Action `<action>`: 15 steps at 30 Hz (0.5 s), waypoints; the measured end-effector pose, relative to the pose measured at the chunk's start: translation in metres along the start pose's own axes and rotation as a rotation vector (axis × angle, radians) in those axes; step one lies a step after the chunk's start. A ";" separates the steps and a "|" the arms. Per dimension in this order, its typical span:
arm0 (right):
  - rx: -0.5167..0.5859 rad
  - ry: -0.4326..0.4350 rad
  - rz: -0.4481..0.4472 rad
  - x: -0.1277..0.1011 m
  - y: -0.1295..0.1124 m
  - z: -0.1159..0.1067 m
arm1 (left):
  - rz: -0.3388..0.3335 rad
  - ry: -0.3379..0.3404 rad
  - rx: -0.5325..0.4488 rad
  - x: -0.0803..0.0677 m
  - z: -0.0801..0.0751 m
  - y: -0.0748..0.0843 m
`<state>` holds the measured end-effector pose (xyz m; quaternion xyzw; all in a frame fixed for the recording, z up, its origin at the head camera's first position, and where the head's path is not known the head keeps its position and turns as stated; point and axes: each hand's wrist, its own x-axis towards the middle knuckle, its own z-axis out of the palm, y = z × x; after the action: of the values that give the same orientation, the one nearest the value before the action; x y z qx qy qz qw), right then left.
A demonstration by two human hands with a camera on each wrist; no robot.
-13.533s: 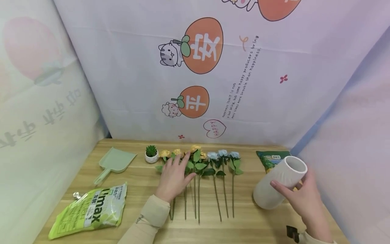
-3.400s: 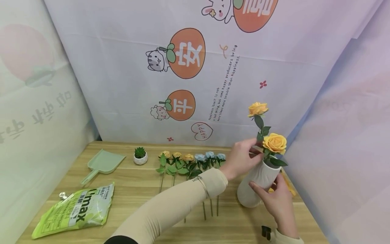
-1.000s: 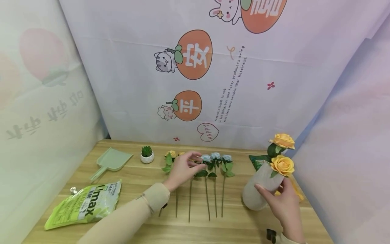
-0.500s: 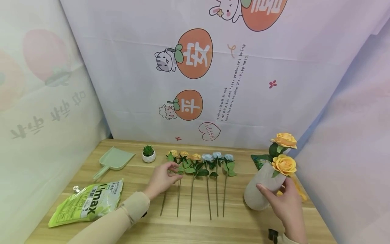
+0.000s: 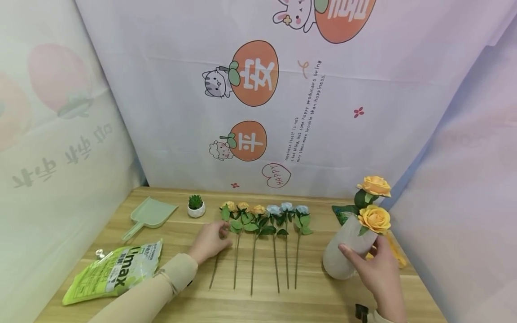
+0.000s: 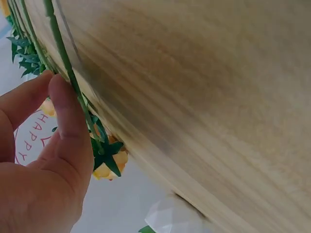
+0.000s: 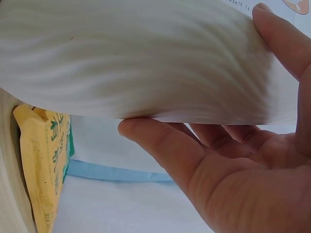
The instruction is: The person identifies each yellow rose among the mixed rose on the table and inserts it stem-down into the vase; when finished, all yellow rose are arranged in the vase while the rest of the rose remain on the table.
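Left hand: the left hand (image 5: 210, 242) rests on the wooden table (image 5: 186, 269) at the left end of the flower row; thumb and fingers (image 6: 65, 114) pinch the thin green stem of the leftmost yellow artificial rose (image 5: 228, 207).
Leftmost rose position: lying flat on the table, bloom toward the back wall, stem end toward the person.
Right hand: the right hand (image 5: 373, 273) grips the white ribbed ceramic vase (image 5: 343, 253); thumb on the near side, fingers curled under and behind the body.
Vase position: right side of the table, tilted with its mouth leaning up and to the right.
Vase contents: two yellow artificial roses (image 5: 374, 217), one bloom higher than the other.
Flower row: two more yellow artificial roses (image 5: 250, 209) and three pale blue artificial roses (image 5: 286, 207) lie side by side, stems parallel, between the hands.
Left of row: small green succulent in a white pot (image 5: 195, 206), then a pale green plastic scoop (image 5: 151, 214).
Front left: lime green printed bag (image 5: 115, 276), lying flat.
Behind vase: green and yellow packet (image 7: 41, 170), partly hidden.
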<state>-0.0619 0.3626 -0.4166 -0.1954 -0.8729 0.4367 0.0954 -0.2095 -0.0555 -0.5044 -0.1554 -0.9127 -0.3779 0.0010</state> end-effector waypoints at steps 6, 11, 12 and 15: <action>0.001 -0.006 -0.009 0.001 0.000 0.000 | 0.002 0.001 0.037 -0.001 -0.003 -0.001; -0.007 -0.019 0.001 0.001 0.001 0.000 | -0.006 -0.010 0.076 -0.002 -0.004 -0.006; -0.007 -0.019 0.001 0.001 0.001 -0.001 | -0.008 -0.013 0.079 -0.002 -0.004 -0.007; -0.009 -0.017 -0.004 0.001 0.001 -0.001 | -0.020 -0.022 0.068 -0.002 -0.005 -0.009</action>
<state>-0.0621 0.3640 -0.4173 -0.1905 -0.8760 0.4343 0.0878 -0.2107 -0.0651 -0.5073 -0.1502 -0.9265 -0.3449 -0.0074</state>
